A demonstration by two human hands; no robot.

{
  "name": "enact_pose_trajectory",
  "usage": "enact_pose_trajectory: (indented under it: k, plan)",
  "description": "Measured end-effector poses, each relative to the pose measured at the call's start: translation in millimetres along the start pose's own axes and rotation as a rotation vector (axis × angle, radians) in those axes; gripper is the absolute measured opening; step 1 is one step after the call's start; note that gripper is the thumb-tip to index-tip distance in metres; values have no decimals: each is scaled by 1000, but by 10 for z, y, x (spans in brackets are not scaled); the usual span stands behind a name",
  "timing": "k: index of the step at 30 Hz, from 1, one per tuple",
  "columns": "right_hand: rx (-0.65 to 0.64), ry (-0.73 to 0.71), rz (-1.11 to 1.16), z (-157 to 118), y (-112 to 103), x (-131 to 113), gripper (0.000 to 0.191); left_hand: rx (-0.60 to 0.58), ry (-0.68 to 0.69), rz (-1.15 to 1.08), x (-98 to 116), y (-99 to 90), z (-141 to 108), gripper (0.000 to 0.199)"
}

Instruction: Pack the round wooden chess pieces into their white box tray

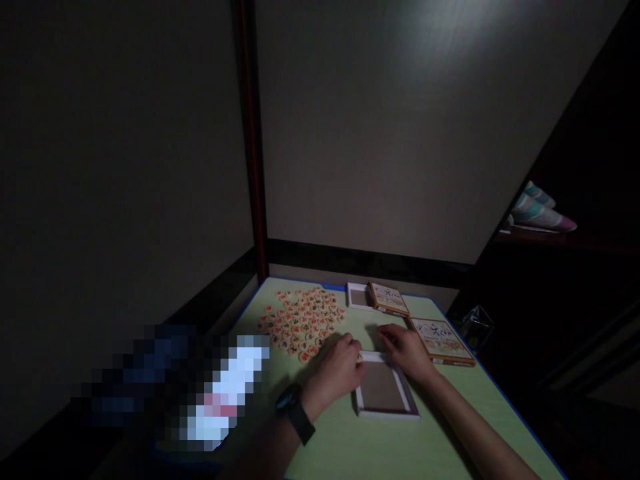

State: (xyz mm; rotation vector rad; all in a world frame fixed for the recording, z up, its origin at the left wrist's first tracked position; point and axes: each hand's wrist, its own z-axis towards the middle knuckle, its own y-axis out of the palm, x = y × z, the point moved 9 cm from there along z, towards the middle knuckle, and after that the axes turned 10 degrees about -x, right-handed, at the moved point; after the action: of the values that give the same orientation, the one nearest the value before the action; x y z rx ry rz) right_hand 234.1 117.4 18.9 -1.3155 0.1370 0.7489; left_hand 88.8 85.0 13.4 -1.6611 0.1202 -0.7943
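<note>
Many round wooden pieces [300, 322] with red or dark characters lie spread on the green table [345, 447]. My left hand [340, 367], with a dark watch on its wrist, is closed on a round piece [359, 358] at the left rim of an open shallow box [383, 387]. That box shows a brown bottom and white walls. Over its upper right corner is my right hand [397, 340], its fingers bent and close together; whether anything is between them is too small to tell.
A second open box [359, 297] stands at the back, with a printed lid [389, 298] leaning over its right side. Another printed lid [441, 340] lies at the right edge. A pixelated bright patch [227, 393] covers the left front. Walls rise behind and left.
</note>
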Motion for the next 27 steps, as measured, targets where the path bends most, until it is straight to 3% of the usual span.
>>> enact_pose_trajectory:
  k: [27]
  plan:
    - [-52, 30, 27, 11, 106, 34, 35, 3, -6, 5, 5, -4, -13, 19]
